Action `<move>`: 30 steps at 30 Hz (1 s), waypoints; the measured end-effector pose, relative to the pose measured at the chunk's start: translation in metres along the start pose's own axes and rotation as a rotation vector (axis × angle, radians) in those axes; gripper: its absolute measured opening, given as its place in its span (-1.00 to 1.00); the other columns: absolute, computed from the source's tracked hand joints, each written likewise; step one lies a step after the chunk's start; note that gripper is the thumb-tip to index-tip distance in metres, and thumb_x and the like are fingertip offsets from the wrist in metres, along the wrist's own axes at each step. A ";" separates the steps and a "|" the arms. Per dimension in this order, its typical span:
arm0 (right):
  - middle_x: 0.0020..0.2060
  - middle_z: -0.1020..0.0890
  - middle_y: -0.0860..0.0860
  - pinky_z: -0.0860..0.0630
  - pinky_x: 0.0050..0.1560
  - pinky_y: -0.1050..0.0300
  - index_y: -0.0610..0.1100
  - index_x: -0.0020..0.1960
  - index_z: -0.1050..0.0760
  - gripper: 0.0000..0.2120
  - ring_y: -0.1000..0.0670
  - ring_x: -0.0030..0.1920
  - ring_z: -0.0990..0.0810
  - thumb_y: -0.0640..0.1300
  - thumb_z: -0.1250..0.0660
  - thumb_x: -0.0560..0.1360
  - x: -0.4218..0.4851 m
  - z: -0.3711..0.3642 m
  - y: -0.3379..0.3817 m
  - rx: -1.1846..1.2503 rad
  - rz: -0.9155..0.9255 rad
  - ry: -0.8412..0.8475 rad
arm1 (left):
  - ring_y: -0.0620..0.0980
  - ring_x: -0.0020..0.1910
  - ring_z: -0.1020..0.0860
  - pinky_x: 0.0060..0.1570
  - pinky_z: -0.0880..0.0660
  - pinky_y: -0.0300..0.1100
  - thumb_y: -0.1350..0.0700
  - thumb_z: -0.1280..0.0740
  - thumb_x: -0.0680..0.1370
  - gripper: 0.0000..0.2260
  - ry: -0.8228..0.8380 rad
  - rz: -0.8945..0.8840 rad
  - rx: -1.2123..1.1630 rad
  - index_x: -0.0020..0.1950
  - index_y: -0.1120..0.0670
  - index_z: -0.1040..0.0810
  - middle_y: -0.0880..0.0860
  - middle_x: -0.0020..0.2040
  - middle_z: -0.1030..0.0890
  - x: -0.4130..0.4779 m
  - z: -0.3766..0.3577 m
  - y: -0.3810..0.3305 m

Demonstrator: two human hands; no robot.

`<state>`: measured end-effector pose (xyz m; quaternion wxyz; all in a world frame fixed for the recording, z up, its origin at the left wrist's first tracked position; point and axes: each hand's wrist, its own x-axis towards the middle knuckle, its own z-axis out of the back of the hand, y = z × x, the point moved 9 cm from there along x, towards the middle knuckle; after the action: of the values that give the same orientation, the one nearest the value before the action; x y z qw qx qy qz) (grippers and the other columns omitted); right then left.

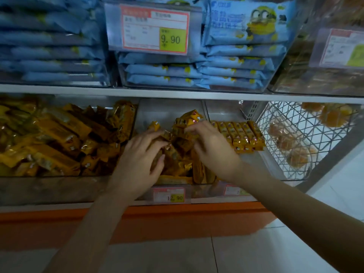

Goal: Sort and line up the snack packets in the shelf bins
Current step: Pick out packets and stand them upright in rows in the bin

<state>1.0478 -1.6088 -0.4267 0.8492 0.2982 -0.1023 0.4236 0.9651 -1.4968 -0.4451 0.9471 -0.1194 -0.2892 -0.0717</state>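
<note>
Both my hands are inside the middle clear bin (171,109) on the lower shelf. A loose heap of yellow snack packets (183,160) fills its front. My left hand (143,156) curls its fingers round a few packets from the left. From the right, my right hand (210,146) pinches the top of a packet in the heap. One packet (192,116) sticks up behind my fingers. To the right, a neat row of the same yellow packets (240,134) stands lined up side by side.
The left bin holds a jumble of longer yellow packets (55,138). Blue packets (236,62) are stacked in bins on the shelf above. A white wire basket (291,138) with orange buns stands at the right. Price tags (169,195) hang on the bin fronts.
</note>
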 end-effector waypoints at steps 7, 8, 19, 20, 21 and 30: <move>0.11 -0.58 -0.16 -0.49 0.07 0.10 -0.21 0.29 -0.39 -0.65 -0.11 0.11 -0.55 -0.16 -0.27 0.52 0.025 -0.127 0.000 0.234 -0.370 0.499 | 0.05 0.35 -0.35 0.33 -0.20 -0.14 0.06 -0.14 0.54 -0.70 -0.024 0.021 0.050 0.07 0.17 -0.60 0.14 0.22 -0.54 -0.018 0.027 0.028; 0.09 -0.59 -0.16 -0.52 0.07 0.05 -0.21 0.26 -0.41 -0.66 -0.11 0.08 -0.57 -0.10 -0.27 0.53 0.027 -0.139 -0.003 0.208 -0.406 0.550 | 0.05 0.35 -0.36 0.33 -0.20 -0.14 0.05 -0.15 0.54 -0.70 -0.021 0.029 0.055 0.07 0.17 -0.59 0.14 0.22 -0.54 -0.023 0.030 0.034; 0.23 -0.45 -0.14 -0.54 0.06 0.09 -0.29 0.31 -0.34 -0.62 -0.13 0.21 -0.49 -0.13 -0.27 0.57 0.039 -0.166 0.010 0.349 -0.684 0.617 | 0.00 0.18 -0.48 0.16 -0.34 -0.16 0.02 -0.18 0.54 -0.71 0.044 0.016 0.089 0.01 0.15 -0.61 0.09 0.08 -0.60 -0.042 0.026 0.052; 0.25 -0.45 -0.12 -0.56 0.03 0.10 -0.26 0.31 -0.34 -0.60 -0.11 0.20 -0.49 -0.15 -0.32 0.54 0.038 -0.165 0.010 0.387 -0.705 0.589 | -0.01 0.17 -0.47 0.16 -0.34 -0.16 0.02 -0.18 0.54 -0.71 0.040 0.015 0.084 0.01 0.14 -0.61 0.09 0.07 -0.60 -0.042 0.026 0.052; 0.24 -0.47 -0.12 -0.58 0.00 0.11 -0.24 0.32 -0.36 -0.56 -0.09 0.18 -0.50 -0.14 -0.37 0.51 0.038 -0.165 0.007 0.418 -0.719 0.565 | -0.01 0.16 -0.47 0.16 -0.35 -0.15 0.02 -0.18 0.54 -0.72 0.038 0.013 0.078 0.01 0.14 -0.61 0.08 0.07 -0.60 -0.042 0.025 0.052; -0.14 -0.62 -0.11 -0.63 -0.11 0.06 -0.03 -0.14 -0.34 -0.82 -0.07 -0.16 -0.66 -0.15 -0.34 0.52 0.031 -0.073 0.027 0.556 -0.416 0.189 | -0.06 0.11 -0.43 0.12 -0.25 -0.24 -0.11 -0.13 0.57 -0.62 0.045 0.112 -0.043 0.20 0.11 -0.52 0.03 0.07 -0.57 -0.040 0.029 0.055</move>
<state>1.0404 -1.5333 -0.4607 0.8094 0.4919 0.1588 0.2788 0.9286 -1.4333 -0.4543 0.9531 -0.1541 -0.2592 -0.0273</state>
